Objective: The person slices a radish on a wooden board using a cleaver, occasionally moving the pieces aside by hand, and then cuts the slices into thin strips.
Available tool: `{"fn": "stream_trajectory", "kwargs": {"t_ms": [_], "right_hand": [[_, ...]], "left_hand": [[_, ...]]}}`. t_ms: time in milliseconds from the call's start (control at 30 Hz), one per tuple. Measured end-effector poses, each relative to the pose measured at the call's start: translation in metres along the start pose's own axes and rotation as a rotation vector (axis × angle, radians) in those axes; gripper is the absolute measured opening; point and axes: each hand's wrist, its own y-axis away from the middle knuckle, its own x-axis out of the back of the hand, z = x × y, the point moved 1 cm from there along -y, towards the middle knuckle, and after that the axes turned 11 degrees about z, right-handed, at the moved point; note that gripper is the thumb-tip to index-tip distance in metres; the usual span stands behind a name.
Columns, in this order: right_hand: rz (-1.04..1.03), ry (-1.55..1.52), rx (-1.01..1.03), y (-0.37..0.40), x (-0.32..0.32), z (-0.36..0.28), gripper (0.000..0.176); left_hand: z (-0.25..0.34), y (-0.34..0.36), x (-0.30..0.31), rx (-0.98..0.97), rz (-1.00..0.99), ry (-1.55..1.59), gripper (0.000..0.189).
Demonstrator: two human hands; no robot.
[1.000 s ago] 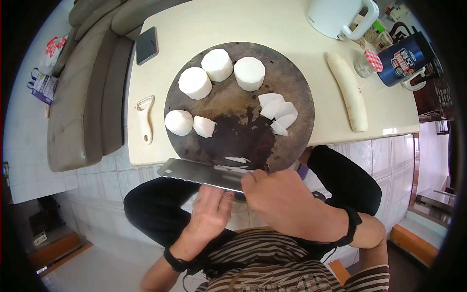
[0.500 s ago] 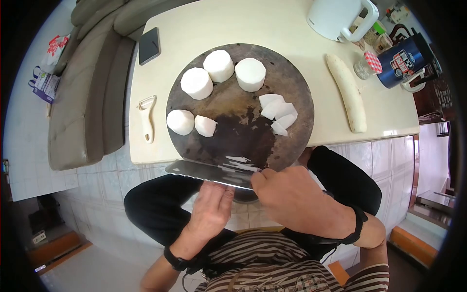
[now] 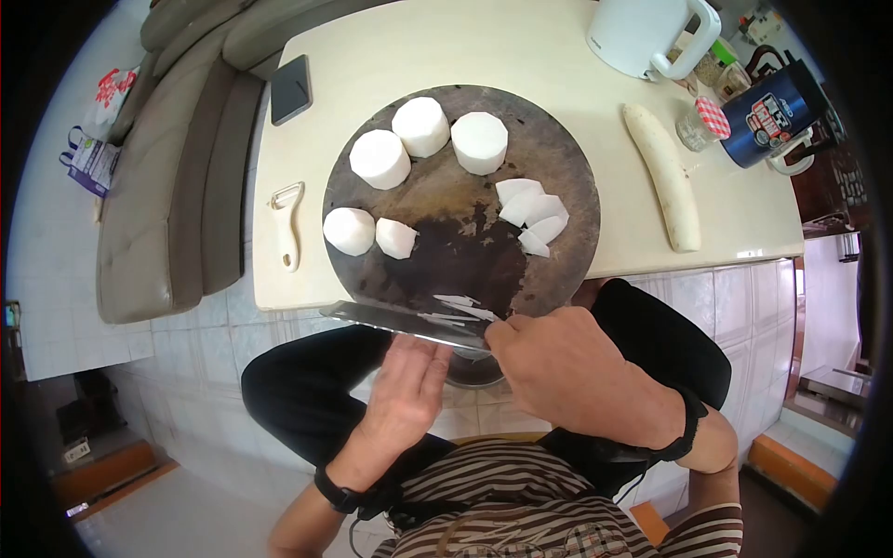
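Observation:
My right hand (image 3: 567,367) is closed round the handle of a cleaver (image 3: 391,320), whose broad blade reaches left across the front edge of the round dark chopping board (image 3: 446,265). Close under the blade is my left hand (image 3: 405,381), its fingers held together and their tips hidden by the blade; whatever they press on does not show. Thin white strips (image 3: 460,305) lie on the board just beyond the blade. Several thick peeled white root chunks (image 3: 379,160) stand on the board's far and left parts. Flat white slices (image 3: 532,212) overlap at its right.
A long pale peeled root (image 3: 665,177) lies on the table (image 3: 298,223) to the right, near a jar (image 3: 702,126), a blue flask (image 3: 777,112) and a white kettle (image 3: 642,42). At left are a peeler (image 3: 286,223) and a phone (image 3: 291,90).
The cleaver's blade has shifted slightly away from me and its tilt has changed a little. Both hands stay almost in place, and the whole view has moved slightly.

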Motion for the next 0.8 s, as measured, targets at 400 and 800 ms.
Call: {"fn": "stream_trajectory", "kwargs": {"t_ms": [400,800], "right_hand": [[0.055,-0.059,-0.029,-0.007,-0.017,0.004,0.019],[-0.004,-0.031,-0.045,-0.001,-0.003,0.005,0.018]], "left_hand": [[0.000,-0.001,-0.001,0.002,-0.001,0.003,0.042],[-0.002,0.002,-0.001,0.000,-0.018,0.016,0.051]]}}
